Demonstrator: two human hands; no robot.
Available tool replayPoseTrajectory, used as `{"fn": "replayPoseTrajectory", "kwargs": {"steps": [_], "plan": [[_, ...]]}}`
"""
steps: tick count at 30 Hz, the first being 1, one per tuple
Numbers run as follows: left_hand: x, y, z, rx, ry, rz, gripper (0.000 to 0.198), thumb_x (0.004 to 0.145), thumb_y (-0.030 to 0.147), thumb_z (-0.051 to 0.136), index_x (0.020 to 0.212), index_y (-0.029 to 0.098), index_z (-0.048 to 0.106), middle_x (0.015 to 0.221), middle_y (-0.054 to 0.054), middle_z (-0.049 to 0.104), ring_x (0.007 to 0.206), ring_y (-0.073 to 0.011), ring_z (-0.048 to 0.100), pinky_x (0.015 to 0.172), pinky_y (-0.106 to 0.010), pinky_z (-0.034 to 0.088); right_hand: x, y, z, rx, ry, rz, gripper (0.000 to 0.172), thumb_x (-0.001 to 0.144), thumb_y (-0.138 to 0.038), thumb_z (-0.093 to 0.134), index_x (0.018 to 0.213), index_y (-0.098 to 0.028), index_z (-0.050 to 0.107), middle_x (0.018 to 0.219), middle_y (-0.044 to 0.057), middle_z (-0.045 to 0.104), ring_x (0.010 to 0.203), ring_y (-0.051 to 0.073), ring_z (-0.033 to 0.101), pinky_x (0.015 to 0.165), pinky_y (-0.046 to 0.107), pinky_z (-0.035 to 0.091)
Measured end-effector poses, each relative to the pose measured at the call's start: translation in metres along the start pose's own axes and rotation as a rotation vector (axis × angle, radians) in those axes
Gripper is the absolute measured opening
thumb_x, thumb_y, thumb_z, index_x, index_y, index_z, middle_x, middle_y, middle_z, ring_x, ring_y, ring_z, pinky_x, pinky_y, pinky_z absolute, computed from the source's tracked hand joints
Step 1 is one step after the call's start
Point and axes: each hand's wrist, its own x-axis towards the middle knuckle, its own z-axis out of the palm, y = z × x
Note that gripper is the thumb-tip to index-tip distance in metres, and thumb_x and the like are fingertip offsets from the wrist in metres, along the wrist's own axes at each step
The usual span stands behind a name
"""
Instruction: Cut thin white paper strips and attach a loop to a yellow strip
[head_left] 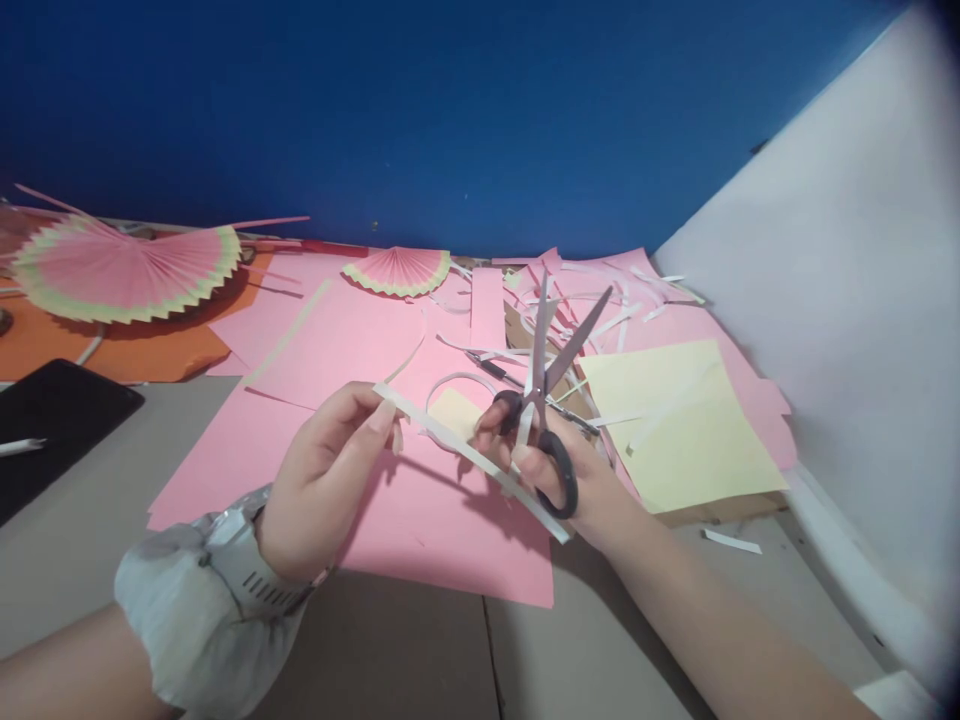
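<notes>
My left hand (334, 460) pinches one end of a narrow pale strip (472, 459), thumb on top. The strip slants down to the right, passing in front of my right hand (562, 460). That hand is closed around the black handles of a pair of scissors (537, 400), whose blades point up and stand apart. Whether the right fingers also touch the strip I cannot tell. Beneath both hands lies a large pink paper sheet (450, 545). A small pale yellow piece of paper (454, 412) rests behind the strip.
Two pleated pink paper fans with green edges, a large fan (142, 265) and a small fan (397, 270), stand at the back. A yellow sheet (682, 425) lies right, near pens and white strip scraps (622, 315). A black tablet-like slab (67, 430) sits left. A blue wall (450, 120) rises behind.
</notes>
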Motion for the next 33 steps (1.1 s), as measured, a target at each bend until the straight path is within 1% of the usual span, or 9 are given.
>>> {"fn": "replayPoseTrajectory", "kwargs": {"steps": [3,6,11,16,20,23,28,30,33], "plan": [[0.001,0.001,0.000,-0.022,-0.005,-0.025,0.015,0.089,0.026,0.046,0.077,0.020,0.051,0.068,0.003,0.049,0.066,-0.0105,0.046,0.060,-0.023,0.039,-0.001,0.000,0.000,0.056,-0.060,0.021,0.032,0.084,-0.048,0.053,0.099,-0.021,0.047,0.088,0.002,0.054,0.077,0.013,0.052,0.069,0.025,0.043],[0.002,0.001,0.000,-0.027,-0.009,-0.047,0.016,0.090,0.027,0.045,0.076,0.021,0.049,0.068,0.003,0.049,0.065,-0.0111,0.046,0.059,-0.024,0.040,-0.001,-0.001,0.000,0.054,-0.068,0.020,0.030,0.085,-0.048,0.052,0.094,-0.020,0.048,0.080,0.001,0.056,0.071,0.012,0.053,0.064,0.024,0.042],[0.001,0.001,0.000,-0.008,-0.008,-0.058,0.016,0.090,0.026,0.044,0.075,0.021,0.049,0.068,0.003,0.048,0.065,-0.0108,0.045,0.060,-0.024,0.039,0.000,-0.004,0.002,0.036,-0.041,0.157,0.018,0.080,-0.032,0.063,0.083,-0.019,0.051,0.071,-0.004,0.053,0.060,0.008,0.052,0.054,0.019,0.041],[0.001,0.001,-0.001,0.005,-0.032,-0.078,0.019,0.091,0.025,0.043,0.074,0.021,0.048,0.067,0.004,0.047,0.066,-0.0105,0.044,0.062,-0.024,0.038,-0.001,-0.006,0.003,0.050,-0.068,0.215,0.019,0.073,-0.022,0.070,0.083,-0.019,0.054,0.076,-0.005,0.053,0.061,0.005,0.052,0.056,0.015,0.042],[0.001,0.000,-0.001,0.021,-0.050,-0.079,0.019,0.091,0.025,0.042,0.074,0.021,0.048,0.067,0.005,0.047,0.066,-0.0096,0.043,0.064,-0.024,0.037,-0.001,-0.008,0.006,0.064,-0.138,0.261,0.022,0.068,-0.013,0.072,0.079,-0.019,0.054,0.068,-0.007,0.050,0.058,0.005,0.052,0.056,0.015,0.043],[0.002,0.000,-0.001,0.025,-0.063,-0.079,0.019,0.092,0.025,0.041,0.074,0.020,0.048,0.067,0.005,0.045,0.064,-0.0090,0.042,0.062,-0.023,0.036,-0.002,-0.011,0.007,0.097,-0.163,0.258,0.021,0.070,-0.011,0.070,0.076,-0.018,0.051,0.064,-0.007,0.051,0.055,0.005,0.053,0.055,0.015,0.044],[0.004,-0.001,-0.001,0.128,-0.038,-0.069,0.020,0.092,0.024,0.041,0.073,0.020,0.047,0.067,0.005,0.046,0.063,-0.0083,0.042,0.062,-0.022,0.035,-0.002,-0.015,0.006,0.068,-0.130,0.192,0.019,0.071,-0.015,0.070,0.072,-0.017,0.051,0.060,-0.007,0.052,0.053,0.005,0.053,0.054,0.015,0.043],[0.004,-0.002,-0.001,0.113,-0.041,-0.062,0.020,0.092,0.025,0.041,0.074,0.020,0.048,0.068,0.005,0.046,0.064,-0.0089,0.042,0.063,-0.023,0.036,-0.002,-0.015,0.005,0.054,-0.124,0.189,0.020,0.070,-0.014,0.070,0.071,-0.017,0.051,0.060,-0.007,0.052,0.054,0.006,0.053,0.054,0.016,0.043],[0.004,-0.002,-0.001,0.065,-0.101,-0.041,0.021,0.092,0.032,0.039,0.078,0.021,0.049,0.071,0.003,0.047,0.067,-0.0112,0.045,0.065,-0.026,0.038,-0.003,-0.013,0.005,0.056,-0.134,0.198,0.021,0.068,-0.012,0.071,0.072,-0.018,0.051,0.062,-0.006,0.053,0.057,0.007,0.055,0.055,0.016,0.044]]}}
